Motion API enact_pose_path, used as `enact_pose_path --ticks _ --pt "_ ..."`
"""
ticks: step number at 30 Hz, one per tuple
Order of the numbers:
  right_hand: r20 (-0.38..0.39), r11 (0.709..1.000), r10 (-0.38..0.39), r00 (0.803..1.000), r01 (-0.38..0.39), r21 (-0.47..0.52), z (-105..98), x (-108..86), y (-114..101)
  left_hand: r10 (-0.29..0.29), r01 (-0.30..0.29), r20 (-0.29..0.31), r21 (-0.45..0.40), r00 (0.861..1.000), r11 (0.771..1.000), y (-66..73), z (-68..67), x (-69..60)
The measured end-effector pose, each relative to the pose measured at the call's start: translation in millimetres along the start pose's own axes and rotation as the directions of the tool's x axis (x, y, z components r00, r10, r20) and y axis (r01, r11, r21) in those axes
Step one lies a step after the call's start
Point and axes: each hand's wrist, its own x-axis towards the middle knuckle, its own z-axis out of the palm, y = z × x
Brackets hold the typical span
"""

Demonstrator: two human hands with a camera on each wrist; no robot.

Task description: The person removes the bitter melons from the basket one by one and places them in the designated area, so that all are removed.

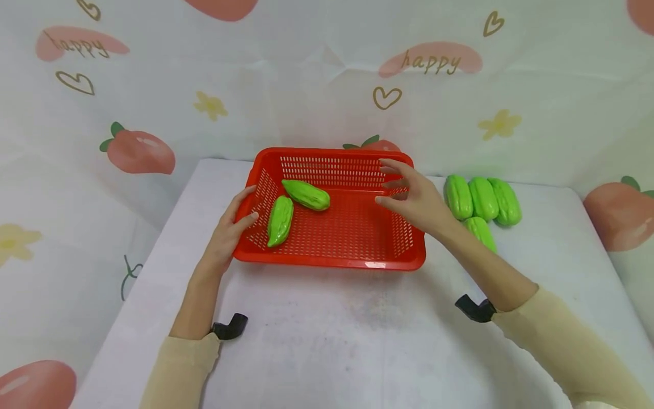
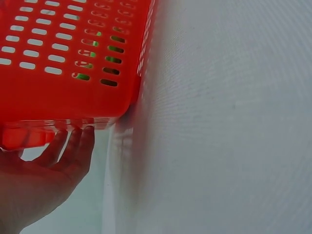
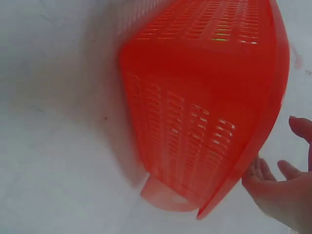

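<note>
A red plastic basket [image 1: 332, 264] with slotted walls stands on the white table. My left hand [image 1: 229, 232] holds its left side, the thumb over the rim and the fingers along the outside. In the left wrist view, the left fingers [image 2: 73, 148] touch the basket wall near the rim. Two glossy green ridged vegetables, one slanted [image 1: 306, 195] and one nearly upright [image 1: 280, 221], lie inside at the left. Over the basket's right end hovers my right hand [image 1: 416, 199], fingers spread and nothing held. The right wrist view shows that hand [image 3: 282, 187] beside the rim.
Several more green ridged vegetables [image 1: 483, 199] lie grouped on the table [image 1: 327, 341] right of the basket, one partly behind the right forearm. A patterned cloth [image 1: 306, 68] hangs behind the table. Dark curved pieces [image 1: 475, 308] sit at both wrists.
</note>
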Motion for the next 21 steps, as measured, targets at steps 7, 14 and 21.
enact_pose_path --ticks 7,14,21 --pt "0.067 1.000 0.010 0.998 -0.011 0.022 9.3 13.7 -5.4 -0.015 0.015 0.011 -0.013 1.000 1.000 0.7 1.2 0.2" --pt "0.112 0.998 0.050 0.992 -0.053 0.020 24.0 28.2 -10.1 -0.012 0.012 0.009 -0.014 1.000 1.000 1.1 0.0 -1.3" --pt "0.165 0.995 0.099 0.981 -0.097 -0.017 37.7 38.9 -17.2 0.001 -0.001 0.011 0.001 1.000 1.000 2.7 0.6 -0.5"
